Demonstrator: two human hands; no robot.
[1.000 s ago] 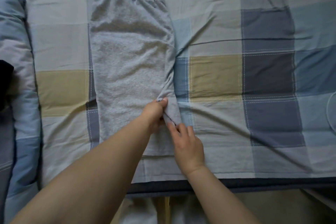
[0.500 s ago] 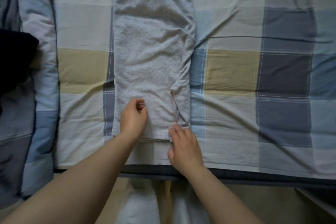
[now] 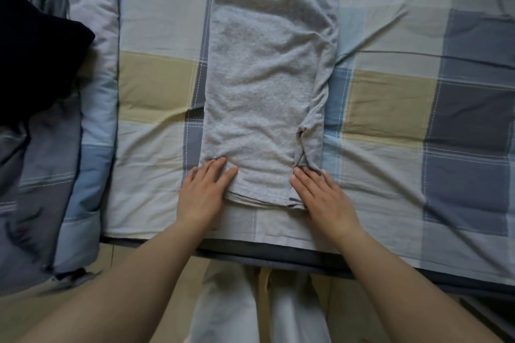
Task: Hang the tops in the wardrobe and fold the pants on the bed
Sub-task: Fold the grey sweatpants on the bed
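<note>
From the head camera, the gray pants are lying in a long folded strip on the bed, running from its far edge to near its near edge. You are laying your left hand flat on the near left corner of the pants, fingers straight. You are resting your right hand flat on the near right corner, fingers straight too. A dark cloth is sitting by the left edge of the bed.
</note>
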